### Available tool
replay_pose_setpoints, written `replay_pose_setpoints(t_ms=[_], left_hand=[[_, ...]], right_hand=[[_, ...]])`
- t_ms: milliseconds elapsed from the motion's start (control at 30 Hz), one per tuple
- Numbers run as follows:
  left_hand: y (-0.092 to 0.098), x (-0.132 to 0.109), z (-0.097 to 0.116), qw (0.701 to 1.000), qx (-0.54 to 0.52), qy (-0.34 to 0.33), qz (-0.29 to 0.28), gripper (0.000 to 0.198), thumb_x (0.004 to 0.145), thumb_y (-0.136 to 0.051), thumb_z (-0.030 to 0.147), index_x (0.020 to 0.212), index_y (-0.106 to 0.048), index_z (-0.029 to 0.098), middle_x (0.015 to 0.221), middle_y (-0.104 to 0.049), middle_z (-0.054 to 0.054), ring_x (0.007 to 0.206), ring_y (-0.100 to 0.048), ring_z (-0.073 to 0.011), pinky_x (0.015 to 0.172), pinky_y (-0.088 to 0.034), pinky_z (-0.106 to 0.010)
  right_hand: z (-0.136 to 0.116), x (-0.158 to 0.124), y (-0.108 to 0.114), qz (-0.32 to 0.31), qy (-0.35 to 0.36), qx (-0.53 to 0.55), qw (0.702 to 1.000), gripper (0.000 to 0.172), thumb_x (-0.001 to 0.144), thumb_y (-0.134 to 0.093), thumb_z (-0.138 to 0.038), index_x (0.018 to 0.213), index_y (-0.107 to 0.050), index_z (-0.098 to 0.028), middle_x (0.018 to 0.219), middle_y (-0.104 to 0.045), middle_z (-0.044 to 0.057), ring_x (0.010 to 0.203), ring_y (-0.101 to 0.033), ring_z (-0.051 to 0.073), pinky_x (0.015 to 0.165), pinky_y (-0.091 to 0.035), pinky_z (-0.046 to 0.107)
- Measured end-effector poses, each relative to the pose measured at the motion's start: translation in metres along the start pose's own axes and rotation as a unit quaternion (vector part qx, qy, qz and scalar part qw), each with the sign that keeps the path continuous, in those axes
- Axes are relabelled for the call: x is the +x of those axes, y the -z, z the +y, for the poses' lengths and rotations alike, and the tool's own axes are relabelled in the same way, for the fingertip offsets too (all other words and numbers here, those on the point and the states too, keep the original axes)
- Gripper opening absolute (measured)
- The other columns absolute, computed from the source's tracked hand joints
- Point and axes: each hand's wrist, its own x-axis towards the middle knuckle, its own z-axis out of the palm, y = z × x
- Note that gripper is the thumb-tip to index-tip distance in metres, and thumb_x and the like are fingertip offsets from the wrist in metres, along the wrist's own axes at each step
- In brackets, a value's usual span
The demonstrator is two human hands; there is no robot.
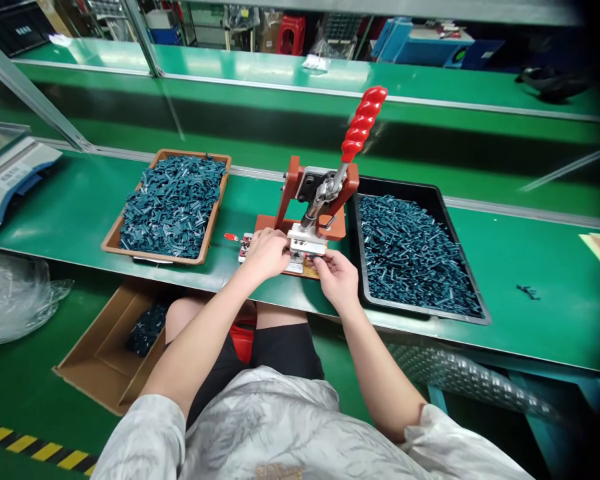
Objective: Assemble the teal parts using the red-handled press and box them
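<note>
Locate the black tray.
In the head view, the black tray sits on the green bench, right of the red-handled toggle clamp and beyond the right hand.

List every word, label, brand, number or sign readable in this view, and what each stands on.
No text can be read clearly.
Label on the white bench scale: too small to read.
White marks on the black case: too blurred to read.
Tan patch on the shirt: cut off, unreadable.

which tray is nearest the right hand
The black tray beside the right hand, right of the toggle press; the brown tray sits further off, left of the press.
</note>
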Motion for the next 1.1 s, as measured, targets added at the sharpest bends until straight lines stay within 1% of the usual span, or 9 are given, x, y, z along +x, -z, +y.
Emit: replay_pose_setpoints(t_ms=[67, 167, 333, 500, 667, 800, 867, 1000, 1100], left_hand=[[0.002, -0.001, -0.002, 1.0, -0.002, -0.008, -0.013, 0.017, 0.086, -0.07, 0.029, 0.098, -0.077, 0.019, 0.115, -0.073, -0.01, 0.117, -0.058, -0.0334, 0.104, -0.044, -0.048], [0.004, -0.002, -0.005, 1.0, 0.001, -0.012, -0.027, 0.027, 0.083, -0.075, 0.033, 0.106, -0.077, 0.02, 0.119, -0.072, -0.01, 0.12, -0.057, -0.0349, 0.105, -0.044, -0.049], [0.004, -0.002, -0.005, 1.0, 0.0, -0.016, -0.025, 0.025, 0.083, -0.074, 0.033, 0.104, -0.077, 0.02, 0.113, -0.071, -0.009, 0.118, -0.058, -0.0316, 0.107, -0.044, -0.046], [0.002, -0.004, -0.004, 1.0, 0.002, -0.017, -0.011, 0.022, 0.084, -0.07, 0.03, 0.103, -0.076, 0.019, 0.113, -0.072, -0.008, 0.118, -0.058, -0.0302, 0.108, -0.043, -0.046], [-0.003, -0.005, -0.004, 1.0, -0.003, -0.017, 0.01, 0.022, 0.084, -0.068, 0.028, 0.101, -0.076, 0.019, 0.115, -0.072, -0.008, 0.118, -0.058, -0.0306, 0.108, -0.043, -0.047], [-0.004, -0.007, -0.004, 1.0, -0.009, -0.013, 0.019, 0.021, 0.084, -0.068, 0.028, 0.1, -0.077, 0.02, 0.116, -0.072, -0.009, 0.118, -0.058, -0.0301, 0.108, -0.043, -0.047], [-0.005, -0.008, -0.004, 0.999, -0.012, -0.017, 0.026, 0.02, 0.085, -0.067, 0.027, 0.1, -0.078, 0.021, 0.115, -0.073, -0.008, 0.117, -0.059, -0.0294, 0.108, -0.043, -0.047], [-0.005, -0.01, -0.004, 0.999, -0.014, -0.03, 0.04, 0.021, 0.087, -0.067, 0.029, 0.102, -0.079, 0.022, 0.115, -0.074, -0.006, 0.117, -0.059, -0.0291, 0.109, -0.043, -0.047], [-0.005, -0.011, -0.004, 0.998, -0.013, -0.031, 0.044, 0.023, 0.085, -0.068, 0.029, 0.104, -0.079, 0.022, 0.117, -0.074, -0.006, 0.117, -0.059, -0.0292, 0.11, -0.043, -0.047]], right_hand=[[-0.002, 0.011, -0.004, -0.012, 0.027, -0.035, 0.999, 0.022, 0.087, -0.066, -0.041, 0.097, -0.072, -0.022, 0.096, -0.075, 0.008, 0.088, -0.072, 0.026, 0.082, -0.062, 0.042], [-0.004, 0.025, -0.014, -0.027, 0.064, -0.075, 0.995, 0.023, 0.08, -0.069, -0.036, 0.098, -0.075, -0.021, 0.105, -0.074, 0.009, 0.099, -0.071, 0.029, 0.089, -0.06, 0.043], [-0.006, 0.035, -0.027, -0.059, 0.036, -0.086, 0.994, 0.029, 0.081, -0.07, -0.038, 0.102, -0.077, -0.02, 0.11, -0.076, 0.01, 0.102, -0.072, 0.032, 0.093, -0.058, 0.046], [-0.004, 0.036, -0.022, -0.079, 0.079, -0.129, 0.985, 0.027, 0.083, -0.068, -0.033, 0.105, -0.078, -0.02, 0.116, -0.076, 0.01, 0.108, -0.07, 0.032, 0.098, -0.056, 0.046], [0.002, 0.04, -0.013, -0.089, 0.113, -0.155, 0.977, 0.022, 0.084, -0.067, -0.029, 0.1, -0.08, -0.021, 0.109, -0.078, 0.01, 0.107, -0.07, 0.031, 0.098, -0.055, 0.047], [0.006, 0.04, -0.015, -0.1, 0.108, -0.138, 0.98, 0.019, 0.082, -0.07, -0.029, 0.095, -0.08, -0.021, 0.103, -0.078, 0.008, 0.099, -0.072, 0.03, 0.094, -0.057, 0.045], [0.007, 0.037, -0.018, -0.087, 0.101, -0.129, 0.983, 0.019, 0.081, -0.071, -0.03, 0.096, -0.079, -0.021, 0.102, -0.078, 0.008, 0.101, -0.071, 0.031, 0.095, -0.056, 0.046], [0.006, 0.034, -0.021, -0.056, 0.119, -0.126, 0.983, 0.021, 0.083, -0.071, -0.031, 0.1, -0.079, -0.021, 0.109, -0.077, 0.009, 0.106, -0.07, 0.032, 0.096, -0.056, 0.048], [0.003, 0.037, -0.018, -0.075, 0.125, -0.13, 0.981, 0.018, 0.084, -0.07, -0.031, 0.096, -0.08, -0.021, 0.106, -0.078, 0.009, 0.101, -0.072, 0.031, 0.093, -0.057, 0.045]])
